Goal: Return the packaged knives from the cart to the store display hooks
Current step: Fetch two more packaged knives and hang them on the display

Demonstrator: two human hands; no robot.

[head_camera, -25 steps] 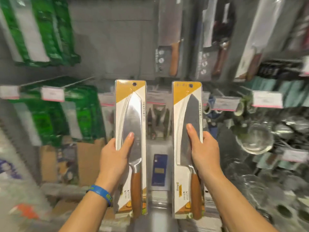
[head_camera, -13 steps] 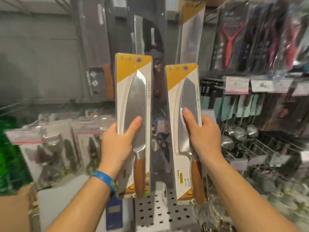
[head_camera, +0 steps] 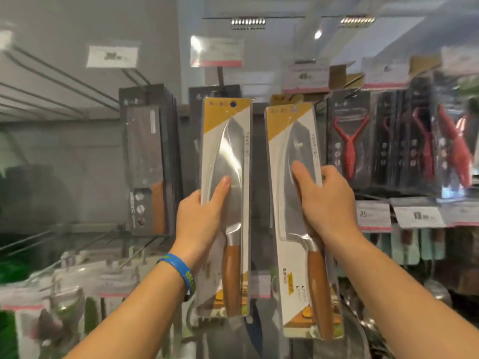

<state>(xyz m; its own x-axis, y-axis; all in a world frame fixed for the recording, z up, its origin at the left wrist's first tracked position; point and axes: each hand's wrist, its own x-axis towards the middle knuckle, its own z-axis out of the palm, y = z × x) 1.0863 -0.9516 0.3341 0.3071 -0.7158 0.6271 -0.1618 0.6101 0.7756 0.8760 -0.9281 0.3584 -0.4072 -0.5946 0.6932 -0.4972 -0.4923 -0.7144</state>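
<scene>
Neither package is seen on a hook, so for these two the hanging is judged not yet done. The left packaged knife, a steel blade with a brown wooden handle sealed under clear plastic on a white-and-yellow card, is held upright before the display by the left hand. The thumb is laid across the front of the plastic and the other fingers are wrapped out of sight behind the card. The right packaged knife, of the same make, is gripped by the right hand, thumb on the front and fingers curled over the card's right edge; it is held slightly lower and a little tilted. The round hang hole at the top of the left card is level with the upper row of goods, but the hooks behind are hidden, so whether one is met cannot be told. Threading both holes onto hooks is judged to be what is left. The cart is out of view, so any further packages cannot be counted. The display is a grey wall panel hung with dark boxed cleavers to the left and red Y-shaped peelers in dark packs to the right, with pink-edged white price tags below those. Wire shelving is seen at upper left and strip ceiling lights overhead.
</scene>
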